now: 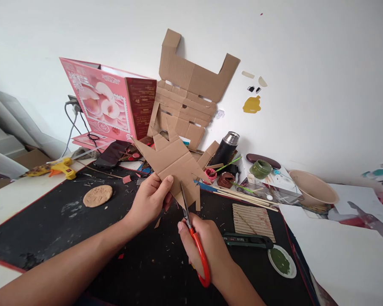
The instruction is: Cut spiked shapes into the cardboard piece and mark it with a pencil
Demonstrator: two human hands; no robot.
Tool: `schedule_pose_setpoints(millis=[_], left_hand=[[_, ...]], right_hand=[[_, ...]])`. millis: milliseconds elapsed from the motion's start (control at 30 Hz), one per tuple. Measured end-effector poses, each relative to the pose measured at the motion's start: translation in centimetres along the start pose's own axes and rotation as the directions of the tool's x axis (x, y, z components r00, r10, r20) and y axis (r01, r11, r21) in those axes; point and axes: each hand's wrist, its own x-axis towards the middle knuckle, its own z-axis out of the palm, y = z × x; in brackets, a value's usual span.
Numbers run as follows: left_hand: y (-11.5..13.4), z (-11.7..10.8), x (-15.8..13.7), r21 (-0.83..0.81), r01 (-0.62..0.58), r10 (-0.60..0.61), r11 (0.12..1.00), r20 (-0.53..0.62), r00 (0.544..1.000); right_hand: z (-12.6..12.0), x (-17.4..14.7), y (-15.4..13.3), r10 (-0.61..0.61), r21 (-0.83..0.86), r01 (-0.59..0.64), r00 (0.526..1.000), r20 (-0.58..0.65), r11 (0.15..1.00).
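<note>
Red-handled scissors (pixel 201 257) are held in the right hand (pixel 209 240); beyond, above the black mat (pixel 140 267), the cardboard cutout (pixel 175 159) is pinched by the left hand (pixel 148 202). Probably light, stiff, bendable at its points, it is best gripped mid-body.

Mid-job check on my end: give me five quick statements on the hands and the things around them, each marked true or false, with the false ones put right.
1. The left hand grips the spiky cardboard. True.
2. The scissors are in the left hand. False: the right hand holds them.
3. The cutter lies on the mat, to the right of the right hand. True.
4. The white dish holds red paint. False: the paint in it is green.
5. The clay disc lies to the left of the left hand. True.
</note>
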Motion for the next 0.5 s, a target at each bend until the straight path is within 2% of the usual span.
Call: schedule_pose_setpoints(millis=[233, 500], left_hand=[[0.22, -0.13, -0.09, -0.004, -0.006, 0.006, 1.0, -0.017, 1.0], [0.26, 0.01, -0.28, 0.002, -0.004, 0.004, 1.0, 0.013, 1.0]], right_hand=[[-0.73, -0.24, -0.32, -0.084, 0.063, 0.081, 0.996, 0.043, 0.995], [-1.11, -0.25, 0.28, -0.082, 0.151, 0.066, 0.992, 0.099, 0.986]])
